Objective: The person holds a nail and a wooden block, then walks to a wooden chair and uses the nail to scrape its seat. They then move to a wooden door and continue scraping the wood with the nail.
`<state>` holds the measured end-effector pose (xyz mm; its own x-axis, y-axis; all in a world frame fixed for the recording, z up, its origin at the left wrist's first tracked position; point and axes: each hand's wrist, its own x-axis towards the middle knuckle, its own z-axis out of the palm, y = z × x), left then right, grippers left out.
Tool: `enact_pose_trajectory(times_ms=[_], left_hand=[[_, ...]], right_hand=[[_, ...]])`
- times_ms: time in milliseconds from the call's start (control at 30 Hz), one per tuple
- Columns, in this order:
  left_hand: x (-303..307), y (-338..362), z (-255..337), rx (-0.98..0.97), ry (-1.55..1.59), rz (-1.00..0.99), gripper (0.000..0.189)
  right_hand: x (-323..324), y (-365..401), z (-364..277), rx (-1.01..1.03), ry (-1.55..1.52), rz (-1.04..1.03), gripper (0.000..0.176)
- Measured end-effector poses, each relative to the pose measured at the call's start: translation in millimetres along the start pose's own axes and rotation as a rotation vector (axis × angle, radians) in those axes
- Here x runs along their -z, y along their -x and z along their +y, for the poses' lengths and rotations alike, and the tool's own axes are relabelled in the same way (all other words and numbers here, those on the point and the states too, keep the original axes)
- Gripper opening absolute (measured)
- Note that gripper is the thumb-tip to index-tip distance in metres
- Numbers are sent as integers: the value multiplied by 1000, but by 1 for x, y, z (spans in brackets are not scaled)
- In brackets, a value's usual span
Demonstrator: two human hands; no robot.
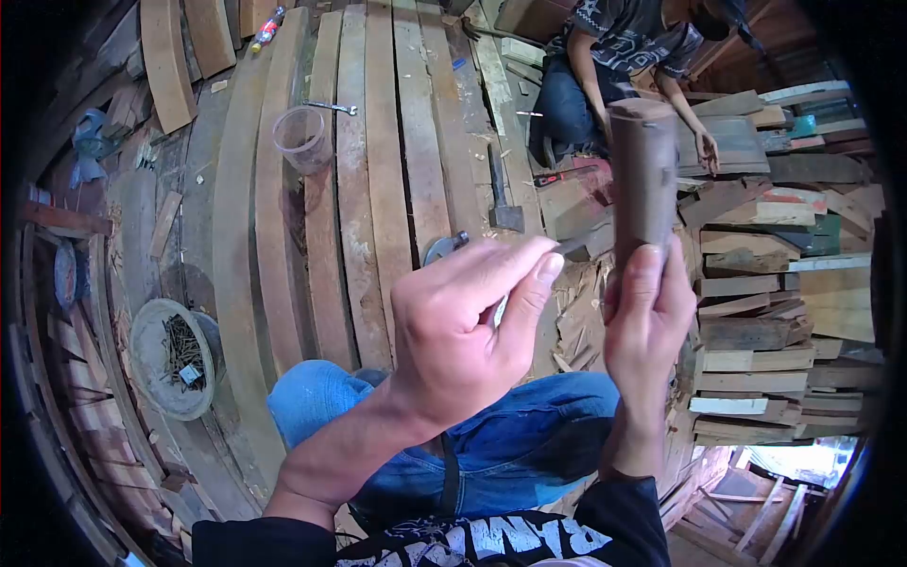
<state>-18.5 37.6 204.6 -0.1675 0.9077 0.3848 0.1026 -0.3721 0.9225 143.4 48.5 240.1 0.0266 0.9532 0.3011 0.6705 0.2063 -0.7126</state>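
Note:
My right hand [650, 317] is wrapped round the lower part of a brown wooden cylinder [644, 180], which stands upright in front of me. Its round top end faces up. To the left of it, my left hand [472, 326] is closed, thumb against the fingers, pinching a thin dark piece [578, 244] that points toward the cylinder's side; most of that piece is hidden in the fingers. Beyond my hands, a hammer [506, 217] lies on the planks, and a round dark metal object [442, 249] shows just above my left knuckles.
Plank flooring [378, 161] spreads ahead. At left stands a bucket [170, 406] holding nails; farther off are a clear plastic tub [300, 128] and a wrench [333, 107]. Another person [628, 57] crouches at upper right near a red-handled tool [565, 176]. Stacked wood [756, 359] lines the right.

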Motion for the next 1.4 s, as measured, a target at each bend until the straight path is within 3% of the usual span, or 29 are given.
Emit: enact_pose_trajectory(times_ms=[33, 167, 233, 333, 567, 733, 767, 833, 1000, 1167, 1233, 1367, 1400], left_hand=[[1, 0, 0, -22, -2, -2, 13], [6, -5, 4, -53, -4, -15, 12], [5, -6, 4, -76, 13, -16, 14], [6, -7, 3, -108, 13, -17, 17], [6, -9, -3, -186, 11, -17, 18], [5, -7, 1, -77, 74, -67, 16], [5, -6, 0, -50, 98, -70, 16], [1, -6, -2, -42, 120, -44, 14], [5, -6, -2, -27, 154, -70, 11], [6, -7, 1, 31, 91, -84, 12], [5, -7, -2, 20, 105, -78, 11], [-1, -1, -4, 81, 169, -39, 11], [4, -3, 2, 83, 110, -85, 12]], right_hand=[[2, 0, 0, -90, -136, 16, 23], [3, 3, -13, -114, -215, 34, 29], [3, 6, -9, -90, -204, 10, 28], [2, 7, -8, 19, -107, -49, 49], [2, 8, -10, 42, -140, -40, 56], [3, 8, -12, 62, -139, -53, 61], [3, 8, -10, 60, -140, -52, 61], [4, 9, -2, 178, -192, -21, 39], [9, 5, -8, 353, 145, -84, 49], [4, 3, -7, 325, 149, -1, 43], [0, 2, -9, 490, 226, -41, 47], [4, 1, -10, 257, 209, 16, 45], [5, 3, -9, 292, 212, 9, 43]])
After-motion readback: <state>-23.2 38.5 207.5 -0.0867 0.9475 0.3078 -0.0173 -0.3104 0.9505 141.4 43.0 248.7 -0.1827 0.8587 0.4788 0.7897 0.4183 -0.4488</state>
